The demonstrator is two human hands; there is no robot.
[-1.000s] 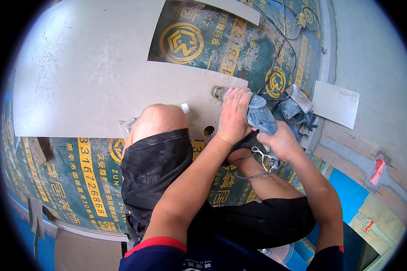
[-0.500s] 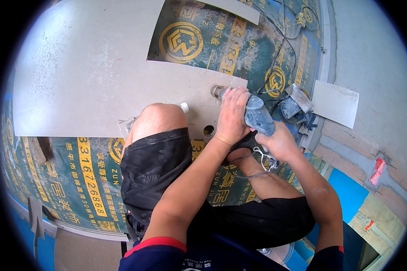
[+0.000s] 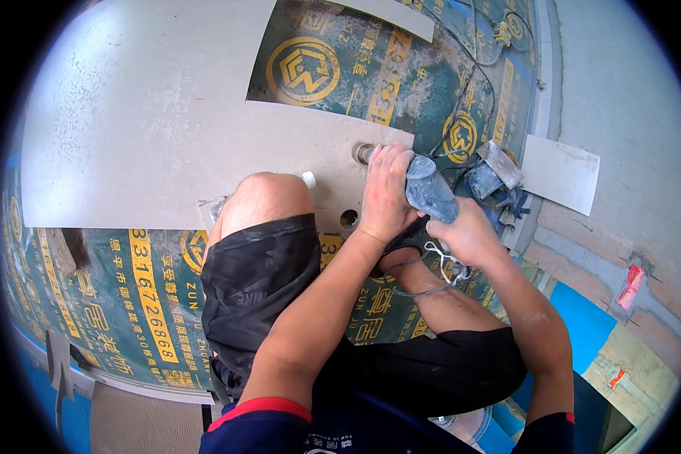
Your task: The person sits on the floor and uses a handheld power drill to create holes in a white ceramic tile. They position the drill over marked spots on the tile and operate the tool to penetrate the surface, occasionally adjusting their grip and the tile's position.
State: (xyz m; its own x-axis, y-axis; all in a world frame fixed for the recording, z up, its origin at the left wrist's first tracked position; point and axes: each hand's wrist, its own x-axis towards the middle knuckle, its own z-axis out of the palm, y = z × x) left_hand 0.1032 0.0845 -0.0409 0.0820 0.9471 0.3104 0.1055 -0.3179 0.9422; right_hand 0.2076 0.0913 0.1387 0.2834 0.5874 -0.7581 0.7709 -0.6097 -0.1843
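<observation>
A dusty blue power drill (image 3: 431, 189) lies slantwise in both my hands over the pale grey tile (image 3: 144, 136). Its short round metal core bit (image 3: 361, 153) meets the tile near the right edge. My left hand (image 3: 387, 193) is wrapped around the front of the tool, just behind the bit. Gripping the rear end is my right hand (image 3: 465, 231), its fingers partly hidden. One round hole (image 3: 349, 219) with a dark inside shows in the tile, nearer to me than the bit.
My bent knee (image 3: 272, 197) rests beside a white cap (image 3: 309, 180). Another dusty power tool with a metal guard (image 3: 499, 163) sits to the right, by a loose pale tile piece (image 3: 560, 174). Cables (image 3: 477, 68) trail across the printed green floor covering (image 3: 121, 303).
The drill and both hands have shifted very slightly to the left. The bit stays at about the same place on the tile.
</observation>
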